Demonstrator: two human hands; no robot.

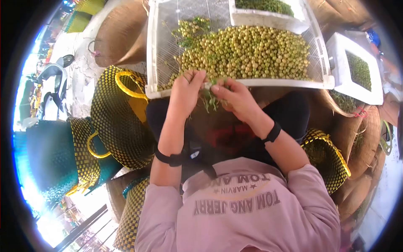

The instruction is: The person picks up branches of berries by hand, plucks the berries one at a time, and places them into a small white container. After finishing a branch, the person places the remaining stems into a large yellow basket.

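A sprig of green stems [210, 101] hangs between my two hands at the near rim of a white mesh tray [161, 50]. My right hand [235, 95] is closed in a pinch on the sprig, thumb and forefinger together. Close beside it, my left hand [187, 88] is also pinched shut; whatever lies between its fingertips is too small to make out. Many small round yellow-green fruits [247, 52] spread over the tray beyond my hands. A clump of fruits still on stems [191, 31] lies at the tray's far left.
A white foam box [268, 19] with small green fruits rests at the tray's far right. Another white box [375, 92] stands right of the tray. Woven yellow-and-black baskets [111, 113] flank my legs on both sides. A round wicker basket [119, 31] sits at the upper left.
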